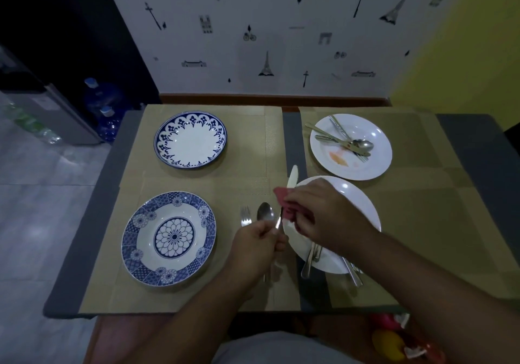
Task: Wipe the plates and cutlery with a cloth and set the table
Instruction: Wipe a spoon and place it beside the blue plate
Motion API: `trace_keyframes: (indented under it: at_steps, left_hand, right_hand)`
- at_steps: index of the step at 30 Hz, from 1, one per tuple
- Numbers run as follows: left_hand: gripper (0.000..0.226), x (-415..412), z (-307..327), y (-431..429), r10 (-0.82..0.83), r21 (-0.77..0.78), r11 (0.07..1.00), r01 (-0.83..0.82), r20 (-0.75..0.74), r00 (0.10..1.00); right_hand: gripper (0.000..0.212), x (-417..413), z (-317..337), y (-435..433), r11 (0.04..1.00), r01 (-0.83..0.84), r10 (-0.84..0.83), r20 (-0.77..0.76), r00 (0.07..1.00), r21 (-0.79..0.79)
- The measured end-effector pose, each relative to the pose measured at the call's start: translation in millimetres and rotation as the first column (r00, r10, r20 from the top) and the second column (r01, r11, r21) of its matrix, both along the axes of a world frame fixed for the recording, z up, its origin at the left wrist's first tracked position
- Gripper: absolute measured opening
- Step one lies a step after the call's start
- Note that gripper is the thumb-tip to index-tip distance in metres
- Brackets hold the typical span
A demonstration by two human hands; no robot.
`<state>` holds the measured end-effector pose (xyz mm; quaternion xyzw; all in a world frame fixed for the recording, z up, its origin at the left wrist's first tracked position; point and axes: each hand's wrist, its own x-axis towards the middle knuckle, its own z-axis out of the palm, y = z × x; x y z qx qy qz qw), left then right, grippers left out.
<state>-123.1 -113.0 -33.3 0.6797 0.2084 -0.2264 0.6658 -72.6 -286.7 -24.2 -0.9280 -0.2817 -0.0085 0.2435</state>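
My left hand (257,241) grips the handle of a table knife (292,176) whose blade points away from me. My right hand (318,211) holds a red cloth (284,197) wrapped around the knife's middle. Just left of my hands a fork (245,215) and a spoon (265,211) lie on the placemat. Under my right hand sits a white plate (357,203) with several pieces of cutlery (311,262) at its near edge. A second white plate (377,161), stained orange, holds more cutlery (343,138) at the back right.
Two blue-patterned plates stand on the left placemats, one near (168,238) and one far (190,140). The table's far edge meets a decorated wall. Water bottles (102,102) stand on the floor at the left. A yellow and red object (394,344) lies below the table's near right corner.
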Motion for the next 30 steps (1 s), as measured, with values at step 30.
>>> trace_keyframes:
  at_steps: [30]
  left_hand:
    - [0.017, -25.7, -6.9, 18.5, -0.036, -0.022, 0.999, 0.036, 0.023, 0.999]
  right_hand:
    - [0.030, 49.8, 3.5, -9.0, 0.990, 0.118, -0.112, 0.074, 0.991, -0.083]
